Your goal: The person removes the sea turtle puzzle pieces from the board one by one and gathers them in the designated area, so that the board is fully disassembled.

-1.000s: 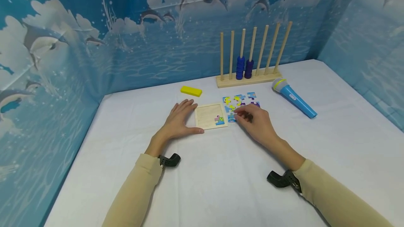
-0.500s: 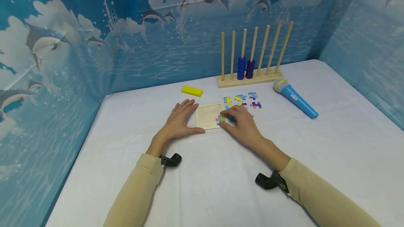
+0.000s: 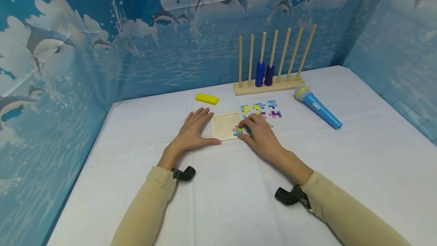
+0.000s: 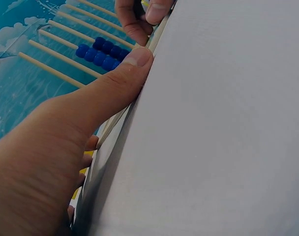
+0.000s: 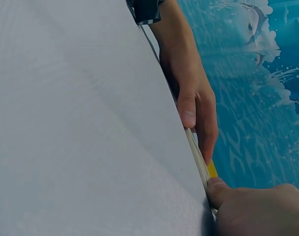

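A small wooden puzzle tray (image 3: 223, 123) lies flat on the white table. My left hand (image 3: 191, 132) spans its left side with outstretched fingers, thumb at the near edge and forefinger at the far left corner. Inside the tray's near right corner are pink, green and blue puzzle pieces (image 3: 235, 130). My right hand (image 3: 262, 136) is bent over that corner, thumb and forefinger pinching at a piece there and partly covering it. Loose puzzle pieces (image 3: 275, 114) lie right of the tray, some hidden behind the right hand. In the right wrist view, the right thumb (image 5: 217, 189) is at the tray's edge.
A yellow block (image 3: 206, 99) lies beyond the tray. Behind the loose pieces stands a wooden peg rack (image 3: 283, 85) with blue and purple beads on two pegs. A blue toy microphone (image 3: 321, 109) lies to the right. Dolphin-print cloth surrounds the table's back and sides.
My right hand has moved left from the loose pieces to the tray's near right corner, and has stayed there over the last half second. The left hand keeps its place.
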A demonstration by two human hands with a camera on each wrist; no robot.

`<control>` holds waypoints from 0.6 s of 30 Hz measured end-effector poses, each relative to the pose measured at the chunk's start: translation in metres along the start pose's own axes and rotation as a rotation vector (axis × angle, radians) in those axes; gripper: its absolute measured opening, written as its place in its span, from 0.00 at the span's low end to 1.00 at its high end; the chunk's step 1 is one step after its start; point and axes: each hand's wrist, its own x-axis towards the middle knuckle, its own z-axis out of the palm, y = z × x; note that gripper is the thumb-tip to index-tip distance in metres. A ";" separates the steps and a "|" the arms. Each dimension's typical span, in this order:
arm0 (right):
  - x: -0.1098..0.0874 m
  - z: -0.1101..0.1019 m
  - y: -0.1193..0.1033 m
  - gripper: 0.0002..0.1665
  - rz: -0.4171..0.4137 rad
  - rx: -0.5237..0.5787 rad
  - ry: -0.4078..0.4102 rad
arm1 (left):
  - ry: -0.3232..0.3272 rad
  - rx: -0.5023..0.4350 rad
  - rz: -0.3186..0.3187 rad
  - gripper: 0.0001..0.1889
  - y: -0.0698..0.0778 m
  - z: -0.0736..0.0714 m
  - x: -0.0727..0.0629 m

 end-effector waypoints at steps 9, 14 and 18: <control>0.004 -0.001 -0.002 0.17 -0.023 -0.041 -0.052 | 0.007 -0.005 -0.002 0.57 -0.001 0.000 0.000; 0.004 -0.002 -0.001 0.18 -0.009 -0.019 -0.070 | 0.004 -0.004 -0.009 0.56 -0.001 0.000 -0.001; 0.003 -0.002 0.000 0.19 -0.002 0.034 -0.051 | 0.009 -0.011 -0.001 0.56 0.000 0.000 0.000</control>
